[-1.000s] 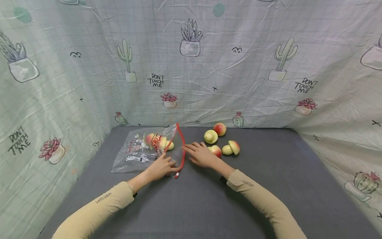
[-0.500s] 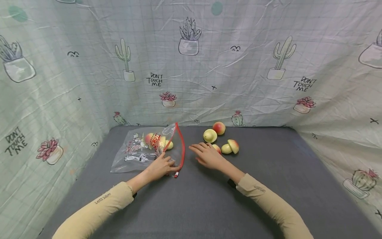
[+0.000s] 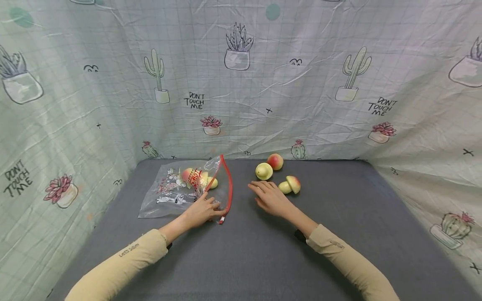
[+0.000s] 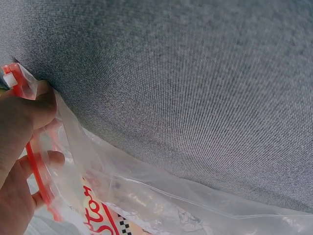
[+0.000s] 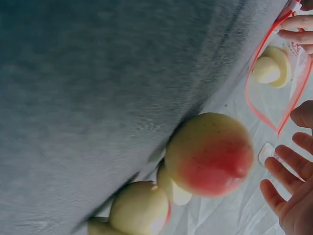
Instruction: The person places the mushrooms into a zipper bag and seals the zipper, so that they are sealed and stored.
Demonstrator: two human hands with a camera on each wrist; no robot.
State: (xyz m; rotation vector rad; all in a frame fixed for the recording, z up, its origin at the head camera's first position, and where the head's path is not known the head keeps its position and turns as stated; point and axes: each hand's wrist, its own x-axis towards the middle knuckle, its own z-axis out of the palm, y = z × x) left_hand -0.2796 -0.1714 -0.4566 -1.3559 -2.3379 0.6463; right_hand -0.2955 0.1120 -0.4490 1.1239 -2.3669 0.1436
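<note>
A clear zip bag (image 3: 162, 205) with a red zip edge lies at the left, its mouth gaping to the right. Mushroom-shaped toys, with yellow stems and red-yellow caps, show inside it, one toy mushroom (image 3: 212, 182) close to the mouth. My left hand (image 3: 202, 210) holds the mouth's edge near the slider, thumb and fingers on the film. Fingers spread and holding nothing, my right hand (image 3: 273, 200) hovers right of the bag. Nearest it in the right wrist view is a large red-yellow cap (image 5: 210, 154); in the head view this hand covers that toy.
Beyond the right hand are a pale toy mushroom (image 3: 264, 171), a red-capped one (image 3: 275, 161) and one lying sideways (image 3: 290, 185). The grey tabletop (image 3: 241, 259) meets a printed curtain (image 3: 241, 96) at the back and sides.
My right hand has drawn away from the bag's red edge, moving right and slightly toward me, in front of the toy mushrooms. The left hand and bag stay put.
</note>
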